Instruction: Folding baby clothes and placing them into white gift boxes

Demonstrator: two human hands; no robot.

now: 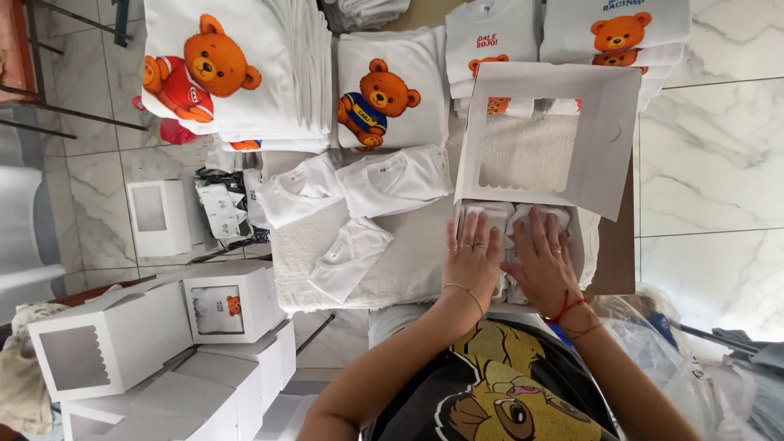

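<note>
Under both flat palms, a folded white garment (523,219) is being pressed down into an open white box (592,175) by the left hand (472,263) and right hand (539,265), fingers spread, nothing gripped. The lid is not yet being closed; beyond the fingertips, folded shirts (392,181) are lying unpacked.

White box (600,175), lid raised, clear window in lid, sits at table edge. Folded white garments (510,219) packed inside, lying flat, pressed under both palms, partly hidden.
</note>
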